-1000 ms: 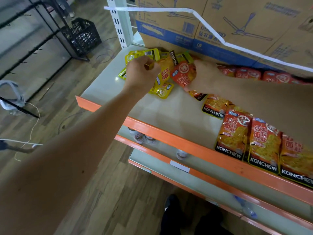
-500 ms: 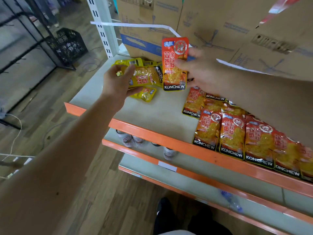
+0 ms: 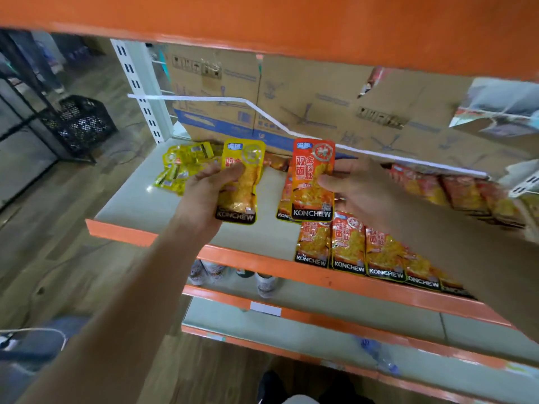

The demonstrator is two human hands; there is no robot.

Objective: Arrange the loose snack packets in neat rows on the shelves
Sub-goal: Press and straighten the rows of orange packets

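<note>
My left hand (image 3: 204, 196) holds a yellow KONCHEW packet (image 3: 242, 182) upright above the grey shelf (image 3: 140, 205). Beside it, my right hand (image 3: 358, 191) pinches a red KONCHEW packet (image 3: 313, 179), also upright. A loose heap of yellow packets (image 3: 183, 164) lies at the shelf's back left. Red packets form a row (image 3: 367, 252) along the front edge on the right, and another red row (image 3: 455, 188) runs along the back right.
Cardboard boxes (image 3: 320, 112) stand behind the shelf with a white strap across them. An orange shelf edge (image 3: 291, 21) hangs overhead. Lower shelves hold bottles (image 3: 262, 284). A black crate (image 3: 81, 123) sits on the wood floor to the left.
My left hand has lifted a yellow packet out of the heap and turned it upright. The right hand has brought the red packet lower and nearer. The camera has dropped below the upper shelf.
</note>
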